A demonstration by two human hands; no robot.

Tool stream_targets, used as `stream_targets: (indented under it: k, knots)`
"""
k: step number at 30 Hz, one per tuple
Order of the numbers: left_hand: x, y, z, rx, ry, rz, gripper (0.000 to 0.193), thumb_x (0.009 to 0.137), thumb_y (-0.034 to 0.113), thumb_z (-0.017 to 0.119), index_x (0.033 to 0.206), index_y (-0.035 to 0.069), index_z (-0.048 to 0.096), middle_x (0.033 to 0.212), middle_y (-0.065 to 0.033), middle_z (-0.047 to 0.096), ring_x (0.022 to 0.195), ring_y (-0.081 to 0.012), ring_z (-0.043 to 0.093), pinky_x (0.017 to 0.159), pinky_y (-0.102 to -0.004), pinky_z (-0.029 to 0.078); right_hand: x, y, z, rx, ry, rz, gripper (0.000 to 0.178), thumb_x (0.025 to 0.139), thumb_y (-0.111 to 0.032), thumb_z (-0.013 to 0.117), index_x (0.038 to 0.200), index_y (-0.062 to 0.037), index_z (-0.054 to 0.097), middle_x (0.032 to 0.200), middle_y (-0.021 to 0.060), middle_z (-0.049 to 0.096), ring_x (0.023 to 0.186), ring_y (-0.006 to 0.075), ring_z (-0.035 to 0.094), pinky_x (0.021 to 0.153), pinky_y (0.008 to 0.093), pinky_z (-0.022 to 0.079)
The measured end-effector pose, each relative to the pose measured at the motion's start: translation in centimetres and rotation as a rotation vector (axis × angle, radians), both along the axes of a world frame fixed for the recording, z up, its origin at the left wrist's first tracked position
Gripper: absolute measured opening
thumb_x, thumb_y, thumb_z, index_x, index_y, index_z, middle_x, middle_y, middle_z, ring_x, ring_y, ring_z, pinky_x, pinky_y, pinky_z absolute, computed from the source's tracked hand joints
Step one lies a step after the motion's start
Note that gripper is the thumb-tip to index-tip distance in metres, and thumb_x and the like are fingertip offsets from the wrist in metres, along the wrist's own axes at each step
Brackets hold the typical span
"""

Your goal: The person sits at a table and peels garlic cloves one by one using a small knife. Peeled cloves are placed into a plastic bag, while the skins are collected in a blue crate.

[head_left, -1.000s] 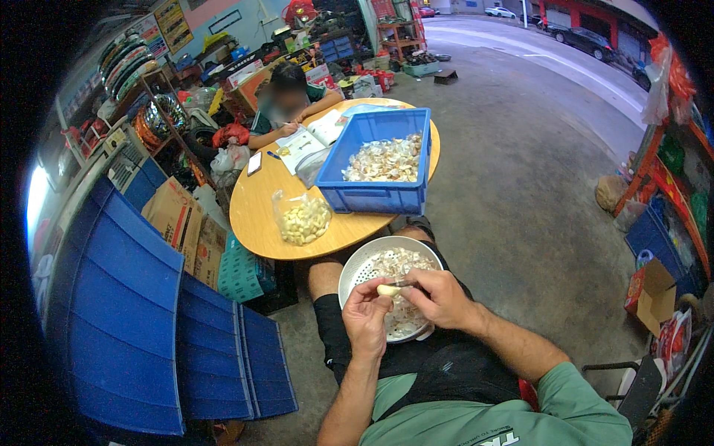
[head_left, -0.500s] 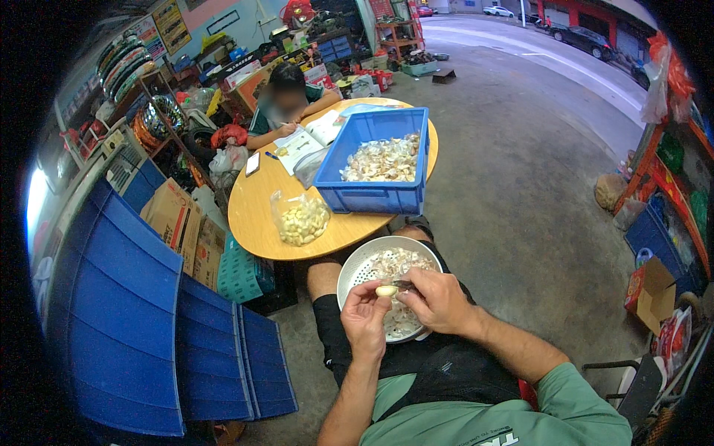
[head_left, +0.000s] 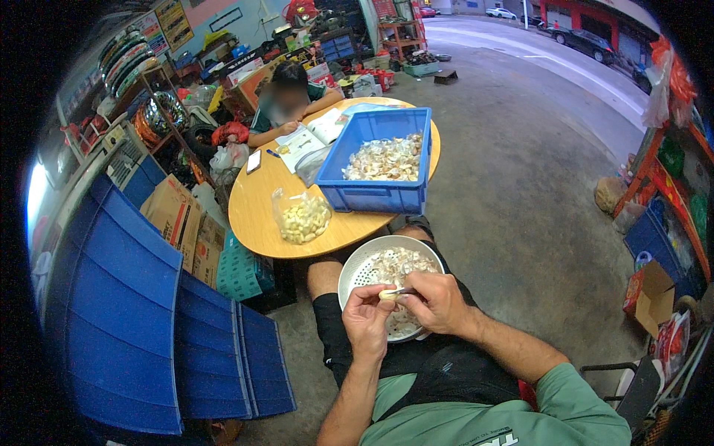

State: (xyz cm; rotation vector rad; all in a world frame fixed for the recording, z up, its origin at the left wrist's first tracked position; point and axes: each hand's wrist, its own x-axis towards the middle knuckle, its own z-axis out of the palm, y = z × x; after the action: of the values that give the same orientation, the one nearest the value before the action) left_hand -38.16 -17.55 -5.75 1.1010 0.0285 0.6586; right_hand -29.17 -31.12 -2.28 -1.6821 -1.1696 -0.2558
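Between thumb and fingers, my left hand point(head_left: 366, 316) pinches a pale garlic clove point(head_left: 387, 295). My right hand point(head_left: 439, 301) is closed on a small knife point(head_left: 405, 291), its blade against the clove. Both hands are over a white perforated basin point(head_left: 349, 276) on my lap, which holds garlic skins and pieces point(head_left: 401, 262). On the round wooden table point(head_left: 256, 215) ahead, a clear plastic bag point(head_left: 303, 221) of peeled cloves lies near the edge. To its right stands a blue crate point(head_left: 375, 199) with many unpeeled cloves point(head_left: 383, 159).
Across the table a person point(head_left: 286, 104) writes in an open book point(head_left: 301, 143); a phone point(head_left: 253, 161) lies at its left edge. Blue panels point(head_left: 126, 312) and cardboard boxes point(head_left: 178, 223) line my left. A shelf point(head_left: 662, 178) and an open carton point(head_left: 649, 297) stand at right.
The knife blade has turned on the clove, and the clove is tilted a little differently in my left fingers. Both hands stay over the basin.
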Motion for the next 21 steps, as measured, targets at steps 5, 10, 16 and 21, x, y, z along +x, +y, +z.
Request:
stream_targets:
  k: [5,10,16,21]
  knots:
    - [0.05,-0.15,-0.16,0.043,-0.035,0.042,0.029,0.088,0.007,0.075,0.11,0.0,0.059,0.108,-0.0151,0.069,0.088,-0.0161,0.065,0.074,-0.0281,0.056,-0.07,0.24,0.1,0.031,0.062,-0.018,0.023,0.088,-0.017,0.068,0.081,-0.0012,0.053,0.071,0.0179,0.059,0.067,0.0386,0.062,0.059,0.0451,0.047]
    - [-0.01,-0.29,0.13,0.064,-0.029,0.052,0.029,0.087,0.005,0.075,0.11,-0.001,0.059,0.11,-0.016,0.068,0.087,-0.0159,0.065,0.074,-0.0278,0.056,0.09,0.19,-0.15,0.03,0.072,0.02,0.023,0.088,-0.016,0.067,0.08,-0.0007,0.052,0.07,0.0193,0.058,0.065,0.0399,0.059,0.058,0.0464,0.045]
    - [-0.1,-0.27,0.13,0.064,-0.034,0.046,0.028,0.086,0.002,0.075,0.109,-0.001,0.06,0.11,-0.0156,0.068,0.09,-0.0158,0.065,0.077,-0.0269,0.057,0.3,0.08,-0.21,0.01,0.092,0.055,0.022,0.088,-0.016,0.066,0.08,-0.0004,0.052,0.069,0.0197,0.057,0.064,0.0389,0.059,0.057,0.0453,0.044]
    - [-0.08,-0.02,-0.41,0.072,-0.041,0.041,0.03,0.085,0.002,0.077,0.11,-0.001,0.06,0.109,-0.0136,0.068,0.097,-0.0163,0.065,0.082,-0.0269,0.057,0.41,-0.03,-0.17,0.013,0.225,0.152,0.023,0.09,-0.016,0.065,0.079,0.0002,0.053,0.069,0.02,0.057,0.062,0.0366,0.058,0.056,0.0434,0.043]
